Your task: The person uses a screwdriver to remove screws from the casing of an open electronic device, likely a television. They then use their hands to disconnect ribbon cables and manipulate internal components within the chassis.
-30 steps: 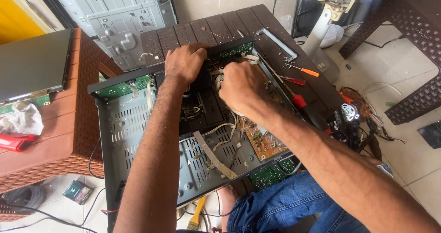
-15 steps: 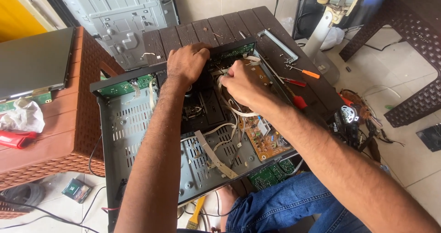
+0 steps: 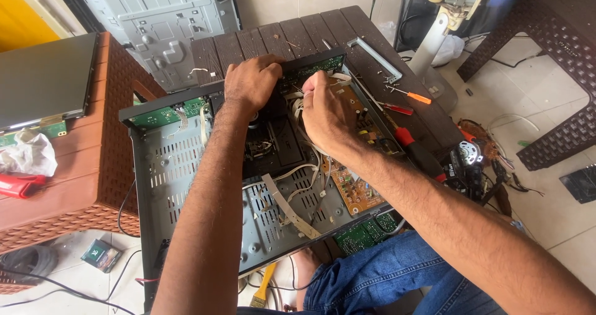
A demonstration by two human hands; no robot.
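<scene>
The opened player chassis [image 3: 186,184] lay mid-frame on the dark desk [image 3: 298,38], cover already off, boards and ribbon cables [image 3: 288,206] exposed. Left hand [image 3: 251,82] gripped the rear edge; right hand [image 3: 326,110] was closed on white wires [image 3: 297,107]. Internal work looked unfinished; screwdrivers [image 3: 413,95] lay unused at right.

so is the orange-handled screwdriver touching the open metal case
Apart. The head view shows the orange-handled screwdriver lying on the dark slatted table, with bare slats between it and the right edge of the open metal case.
</scene>
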